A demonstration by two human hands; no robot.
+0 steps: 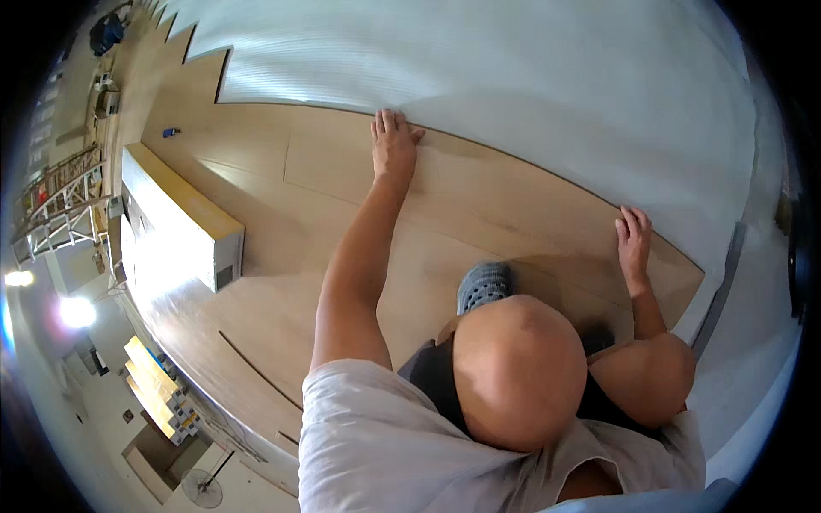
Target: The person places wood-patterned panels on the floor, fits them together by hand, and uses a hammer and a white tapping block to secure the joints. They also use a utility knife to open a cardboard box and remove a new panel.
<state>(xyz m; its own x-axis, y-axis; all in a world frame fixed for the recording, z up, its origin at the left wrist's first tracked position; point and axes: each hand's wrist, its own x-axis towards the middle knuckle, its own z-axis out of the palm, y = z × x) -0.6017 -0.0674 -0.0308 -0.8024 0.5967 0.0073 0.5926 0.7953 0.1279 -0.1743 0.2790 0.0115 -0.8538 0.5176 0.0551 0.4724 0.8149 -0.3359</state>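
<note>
We judge the plank (505, 184) stiff, smooth (best held by its long edges); left hand (394, 150) lies spread, right hand (633, 244) loosely curled.

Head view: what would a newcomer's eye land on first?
Probably the big bare knee, low in the middle. Next, the edge where wood-coloured boards meet the pale sheet at the top, with left hand and right hand at it. Then the long white-and-yellow box at left.
</note>
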